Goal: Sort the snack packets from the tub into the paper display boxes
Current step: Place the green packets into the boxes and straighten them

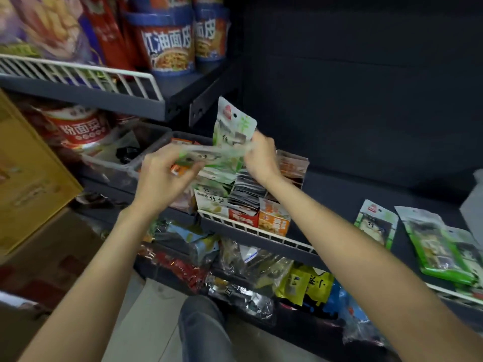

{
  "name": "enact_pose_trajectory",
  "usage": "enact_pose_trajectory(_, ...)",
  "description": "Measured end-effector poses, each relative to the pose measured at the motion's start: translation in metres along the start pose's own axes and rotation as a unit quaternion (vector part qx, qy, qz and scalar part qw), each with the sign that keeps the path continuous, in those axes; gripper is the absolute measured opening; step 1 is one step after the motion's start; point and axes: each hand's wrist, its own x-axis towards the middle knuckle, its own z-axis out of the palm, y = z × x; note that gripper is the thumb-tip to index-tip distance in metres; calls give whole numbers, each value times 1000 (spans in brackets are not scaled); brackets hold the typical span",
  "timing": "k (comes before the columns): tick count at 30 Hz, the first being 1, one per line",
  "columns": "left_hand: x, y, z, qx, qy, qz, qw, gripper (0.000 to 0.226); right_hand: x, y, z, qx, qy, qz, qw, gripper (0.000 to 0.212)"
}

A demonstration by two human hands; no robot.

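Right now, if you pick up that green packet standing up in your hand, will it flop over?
Probably only a little: the green packet stands upright from the right hand, so it looks fairly stiff. It seems thin and flat, likely light. Its shiny wrapper may be slippery.

Your widest free room is the bare dark shelf (366, 194) to the right of the paper boxes (245, 205), running back to the dark rear panel. Farther right, loose green packets (441, 252) lie on it and narrow the way. Overhead, the upper shelf (86, 95) with its white wire rail hangs above the clear tub (125, 155) and limits headroom there. On the left, a yellow carton (28, 178) blocks the side. Along the front edge, a white wire rail (256, 231) stands before the boxes, so you must come over it. Below, bagged snacks (235, 273) crowd the lower shelf.
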Motion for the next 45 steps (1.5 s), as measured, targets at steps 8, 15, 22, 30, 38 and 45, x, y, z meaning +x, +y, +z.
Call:
enact_pose_trajectory(8,-8,-6,-5,-76,49,-15,996,8,3,15,-6,-339,-217,-88,911,29)
enact_pose_trajectory(15,8,7,11,-53,38,3,998,17,-21,-7,-59,92,-195,-106,971,49)
enact_pose_trajectory(22,23,-1,38,36,1,-111,993,37,-1,-5,-39,46,31,-63,997,24)
enact_pose_trajectory(30,-12,-26,16,66,-101,-124,985,29,17,2,-7,-154,49,-100,982,24)
enact_pose_trajectory(38,-21,-26,19,90,-97,-120,984,38,7,7,0,-217,-56,-108,969,23)
enact_pose_trajectory(45,-18,-11,23,130,-59,-106,984,24,6,9,-10,-221,-146,-23,964,25)
